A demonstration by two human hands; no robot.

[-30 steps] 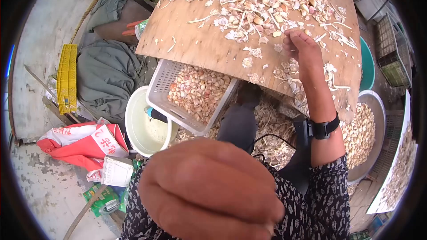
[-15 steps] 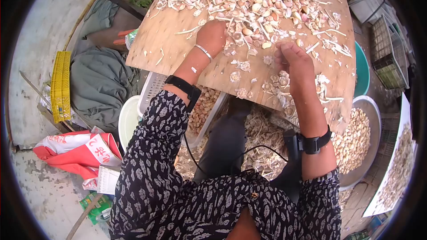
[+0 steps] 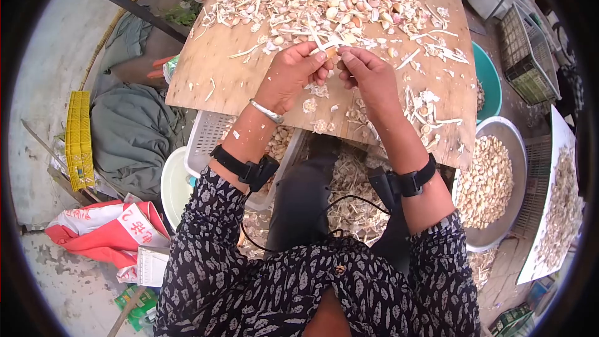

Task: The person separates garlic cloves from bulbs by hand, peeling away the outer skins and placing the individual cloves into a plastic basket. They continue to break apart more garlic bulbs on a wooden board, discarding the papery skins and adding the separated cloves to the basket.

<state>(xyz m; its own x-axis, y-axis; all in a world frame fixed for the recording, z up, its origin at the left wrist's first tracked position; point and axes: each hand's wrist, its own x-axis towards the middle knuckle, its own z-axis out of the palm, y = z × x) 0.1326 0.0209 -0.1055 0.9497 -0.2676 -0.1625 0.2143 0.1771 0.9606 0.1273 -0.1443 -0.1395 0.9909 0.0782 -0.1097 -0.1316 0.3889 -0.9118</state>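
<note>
Over the near part of the wooden board (image 3: 206, 68), my left hand (image 3: 288, 78) and my right hand (image 3: 372, 78) meet fingertip to fingertip. Between them is a garlic piece (image 3: 331, 52) with pale, papery skin and a yellowish side. My left thumb and forefinger pinch it from one side, my right thumb and forefinger from the other. Beyond my fingers spreads a heap of garlic cloves (image 3: 337, 0), mixed with dry stalks and skins. Loose root ends and skin scraps (image 3: 322, 126) lie on the board below my hands.
Under the board's left side stands a white slotted basket (image 3: 203, 143) of cloves. A metal basin (image 3: 516, 168) of cloves is at right, near a teal tub (image 3: 488, 81). A white bucket (image 3: 175, 181), yellow crate (image 3: 79, 143) and red-and-white bag (image 3: 103, 221) lie left.
My hands have come together from apart; the right moved left toward the left hand. Both now pinch one garlic piece. The view has shifted slightly.
</note>
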